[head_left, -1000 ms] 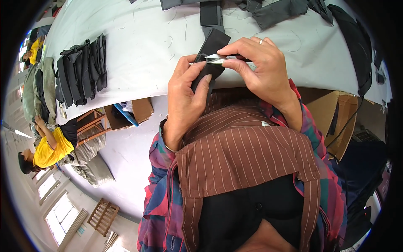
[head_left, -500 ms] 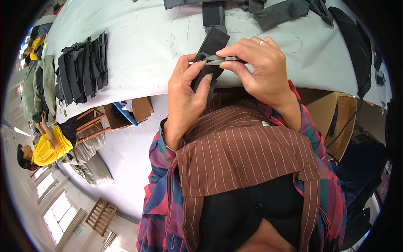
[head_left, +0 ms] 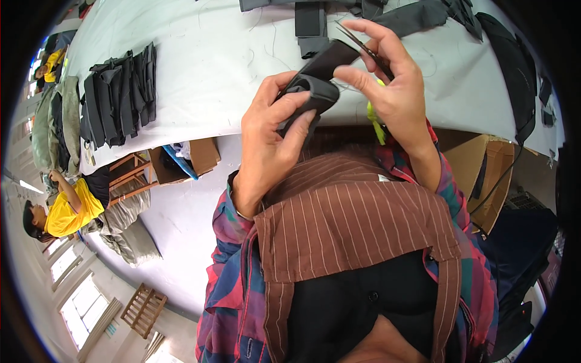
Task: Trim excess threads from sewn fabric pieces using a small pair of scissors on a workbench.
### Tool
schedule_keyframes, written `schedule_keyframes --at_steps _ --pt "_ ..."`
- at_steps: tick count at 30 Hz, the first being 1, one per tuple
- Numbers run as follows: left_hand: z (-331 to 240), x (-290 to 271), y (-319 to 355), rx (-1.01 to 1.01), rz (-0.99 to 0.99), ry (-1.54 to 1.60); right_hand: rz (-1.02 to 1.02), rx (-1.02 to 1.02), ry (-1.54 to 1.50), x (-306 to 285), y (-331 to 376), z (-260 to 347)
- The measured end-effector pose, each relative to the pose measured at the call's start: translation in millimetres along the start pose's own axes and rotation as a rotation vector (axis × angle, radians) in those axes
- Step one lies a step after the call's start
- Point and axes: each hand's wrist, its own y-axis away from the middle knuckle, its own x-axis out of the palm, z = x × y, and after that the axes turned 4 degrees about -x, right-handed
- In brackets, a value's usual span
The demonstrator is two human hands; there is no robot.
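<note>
Dark grey folded fabric piece (head_left: 315, 85) sits clamped in my left hand (head_left: 272, 139) above the white worktop (head_left: 206, 54); my right hand (head_left: 393, 91) grips what looks like thin snips (head_left: 363, 48). Trimming seems underway; stacked dark fabric pieces (head_left: 118, 97) lie aside.

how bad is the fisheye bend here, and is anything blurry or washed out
Head view: strong bend, the white table edge curves and black corners frame the picture; left hand, right hand and the dark fabric piece are sharp; windows at lower left are washed out; light is even, shadows soft.
</note>
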Motion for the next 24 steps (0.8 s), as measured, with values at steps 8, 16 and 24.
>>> schedule_keyframes --at_steps 8,16,24 --pt "6 -1 -1 -0.148 -0.214 0.207 0.055 -0.393 0.079 -1 12 8" --pt "43 16 1 -0.246 -0.365 0.371 0.131 -0.376 0.174 17 33 -23" --pt "35 -3 -9 -0.521 -0.120 0.791 0.131 -0.398 0.170 19 33 -30"
